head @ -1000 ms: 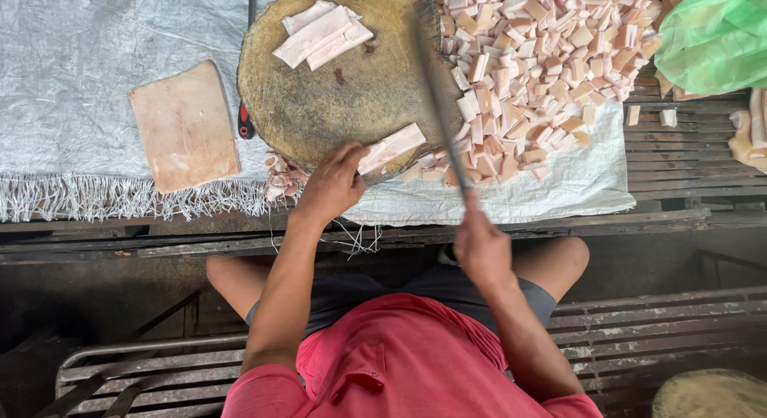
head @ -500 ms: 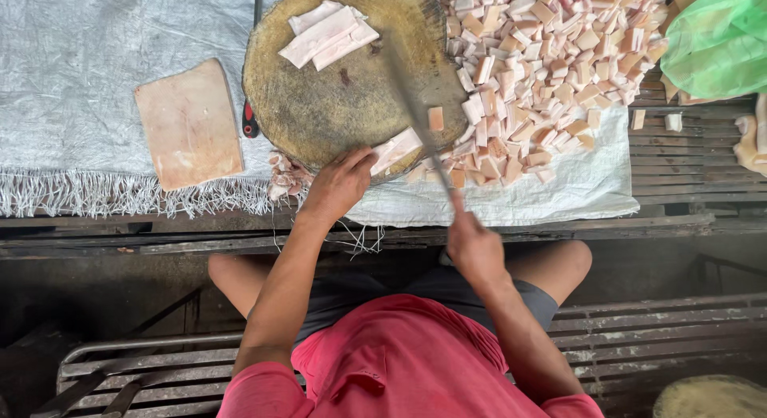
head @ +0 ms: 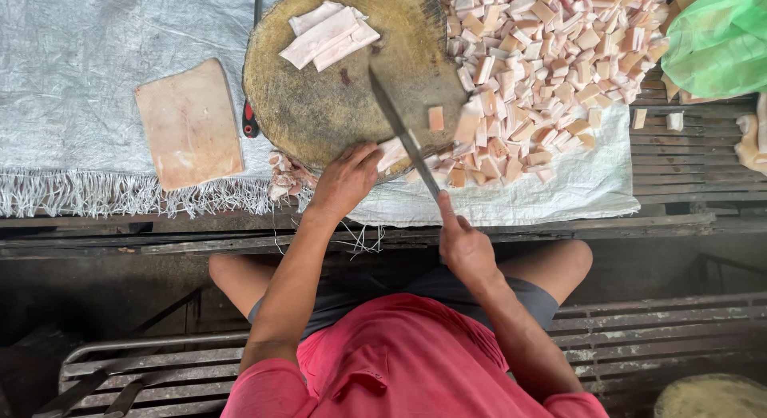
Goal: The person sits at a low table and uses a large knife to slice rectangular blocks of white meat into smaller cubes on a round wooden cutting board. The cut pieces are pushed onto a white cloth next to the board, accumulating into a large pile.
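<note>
Pork-fat strip is lying at the round chopping block's lower edge, centre frame; your left hand is pinning it, your right hand is gripping the cleaver.

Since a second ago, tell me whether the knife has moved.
Yes. The knife in the right hand has swung left, its blade now over the round chopping block.

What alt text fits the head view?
Right hand holds a knife over a round block; left hand pins a pale strip at its edge. Cut cubes are piled right, a slab lies left.
</note>
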